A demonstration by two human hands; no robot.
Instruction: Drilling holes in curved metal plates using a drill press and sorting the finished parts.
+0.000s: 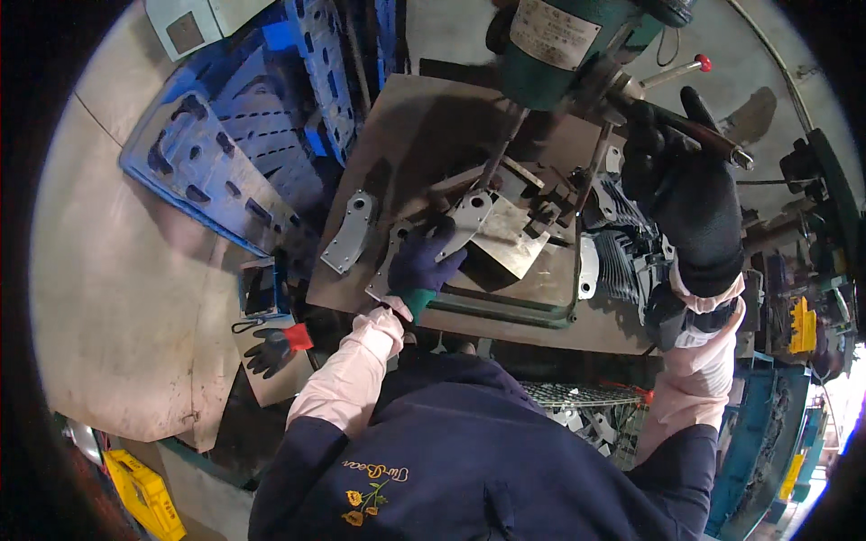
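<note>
My left hand (pixel 420 263), in a purple glove with a green cuff, grips a flat grey metal plate (pixel 473 211) by its near-left end. The plate's holed end lies on a steel block (pixel 511 242), close under the drill bit (pixel 494 164) of a green drill press (pixel 541 77). My right hand (pixel 686 194), in a black glove, is closed round the feed lever (pixel 699 135) of the press. A second plate (pixel 386 270) sticks out partly hidden by my left hand. Left of it, a similar plate (pixel 352 233) lies apart on the brown worktable (pixel 397 117).
Stacked grey finned parts (pixel 622 248) lie on the right of the table. A red-knobbed lever (pixel 672 74) juts behind my right hand. Blue plastic crates (pixel 216 162) stand left. A phone (pixel 260 288) and a spare glove (pixel 275 350) lie near the left edge. A wire basket (pixel 586 397) sits below.
</note>
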